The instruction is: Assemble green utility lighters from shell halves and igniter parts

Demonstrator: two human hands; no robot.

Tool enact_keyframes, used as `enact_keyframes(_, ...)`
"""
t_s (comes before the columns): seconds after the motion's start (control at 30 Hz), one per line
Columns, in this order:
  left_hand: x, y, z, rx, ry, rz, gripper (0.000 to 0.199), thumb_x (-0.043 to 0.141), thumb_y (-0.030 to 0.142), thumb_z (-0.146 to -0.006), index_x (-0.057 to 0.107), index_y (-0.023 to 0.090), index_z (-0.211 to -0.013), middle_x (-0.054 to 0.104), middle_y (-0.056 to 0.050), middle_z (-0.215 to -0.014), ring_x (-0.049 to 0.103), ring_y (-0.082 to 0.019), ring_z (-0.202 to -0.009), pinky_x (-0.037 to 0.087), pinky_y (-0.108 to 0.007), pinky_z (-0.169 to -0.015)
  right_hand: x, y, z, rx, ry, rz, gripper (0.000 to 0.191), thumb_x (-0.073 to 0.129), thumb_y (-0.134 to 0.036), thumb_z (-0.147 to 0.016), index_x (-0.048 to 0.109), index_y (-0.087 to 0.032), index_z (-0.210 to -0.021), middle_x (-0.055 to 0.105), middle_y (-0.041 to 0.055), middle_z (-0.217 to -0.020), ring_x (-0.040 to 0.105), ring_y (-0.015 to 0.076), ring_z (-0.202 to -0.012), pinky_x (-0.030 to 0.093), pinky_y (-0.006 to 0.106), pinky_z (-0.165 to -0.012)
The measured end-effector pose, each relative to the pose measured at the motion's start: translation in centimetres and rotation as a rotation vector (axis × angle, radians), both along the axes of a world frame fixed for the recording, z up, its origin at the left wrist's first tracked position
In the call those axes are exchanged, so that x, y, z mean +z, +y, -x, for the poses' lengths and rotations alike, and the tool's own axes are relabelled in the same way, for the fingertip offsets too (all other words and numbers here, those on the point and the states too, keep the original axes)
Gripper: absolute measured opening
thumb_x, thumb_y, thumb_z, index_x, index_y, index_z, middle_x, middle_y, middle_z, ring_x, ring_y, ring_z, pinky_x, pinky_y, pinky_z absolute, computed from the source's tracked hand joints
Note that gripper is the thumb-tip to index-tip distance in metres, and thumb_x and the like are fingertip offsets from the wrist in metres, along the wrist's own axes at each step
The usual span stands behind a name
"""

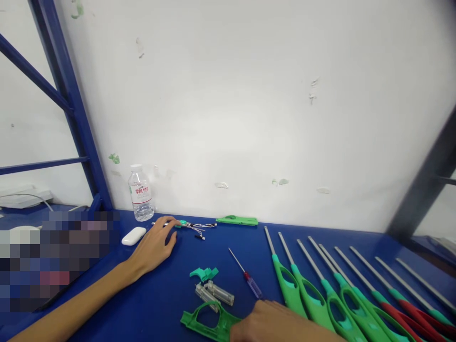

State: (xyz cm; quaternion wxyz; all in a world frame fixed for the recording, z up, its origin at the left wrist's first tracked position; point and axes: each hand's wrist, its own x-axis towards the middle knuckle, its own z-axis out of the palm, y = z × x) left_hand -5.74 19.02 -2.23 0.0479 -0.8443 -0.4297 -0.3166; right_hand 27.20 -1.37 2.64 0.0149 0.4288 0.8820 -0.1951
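Note:
My left hand (pixel 155 247) reaches across the table, fingertips at a thin metal rod with a teal piece (pixel 183 223) and loose white wires (pixel 203 226). Its thumb stands apart from the fingers. At the bottom edge, my right hand (pixel 272 325) has its fingers closed on a green lighter handle shell (pixel 203 327), partly cut off by the frame. Just behind the shell are two clear fuel tanks (pixel 221 293) and some small teal parts (pixel 204 274). A screwdriver (pixel 251 282) with a clear and red handle lies close to my right hand.
Several long-nosed lighters (pixel 313 299), green and red, lie in a row at the right. Another green shell (pixel 237 220) is by the wall. A water bottle (pixel 141 194) and a white earbud case (pixel 134 236) stand left on the blue table (pixel 142 304). Blue frame posts (pixel 76 118) rise at the side.

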Motion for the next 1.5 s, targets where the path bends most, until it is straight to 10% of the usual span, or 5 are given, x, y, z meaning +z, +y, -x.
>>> enact_keyframes(0.33,-0.7,1.2,0.5,0.024,0.057,0.011,0.039,0.074,0.041,-0.108,0.067,0.019,-0.140,0.070,-0.011,-0.141,0.073,-0.028,-0.120,0.064,-0.051,-0.102,0.8,0.4,0.5,-0.334,0.103,-0.029,0.019,0.072,-0.034,-0.098,0.089,-0.032,-0.107,0.087,0.0056,-0.091,0.079,0.0312,-0.089,0.043,0.033,-0.068)
enact_keyframes(0.6,-0.7,1.2,0.5,0.065,0.142,-0.027,0.039,0.074,0.041,-0.108,0.068,0.020,-0.139,0.069,-0.011,-0.143,0.072,-0.029,-0.123,0.063,-0.052,-0.104,2.1,0.3,0.2,-0.254,0.195,-0.001,0.021,0.067,-0.033,-0.104,0.087,-0.034,-0.109,0.086,-0.0001,-0.090,0.077,0.0223,-0.078,0.045,0.029,-0.066)
enact_keyframes(1.03,-0.2,0.5,0.3,-0.044,0.171,0.061,0.037,0.073,0.041,-0.108,0.068,0.019,-0.138,0.071,-0.011,-0.139,0.073,-0.027,-0.118,0.064,-0.050,-0.101,-1.1,1.6,0.3,-0.041,0.079,0.019,0.021,0.087,-0.035,-0.096,0.087,-0.034,-0.117,0.087,0.0012,-0.098,0.081,0.0235,-0.089,0.032,0.026,-0.056)
enact_keyframes(1.5,3.3,-6.2,-2.3,-0.284,-0.083,0.045,0.025,0.051,0.032,-0.118,0.068,0.022,-0.134,0.072,-0.005,-0.120,0.074,-0.019,-0.103,0.064,-0.037,-0.092,-0.5,0.7,0.5,-0.089,-0.035,-0.208,0.031,0.094,-0.032,-0.090,0.081,-0.033,-0.117,0.084,-0.0005,-0.101,0.081,0.0255,-0.080,0.021,0.032,-0.051)
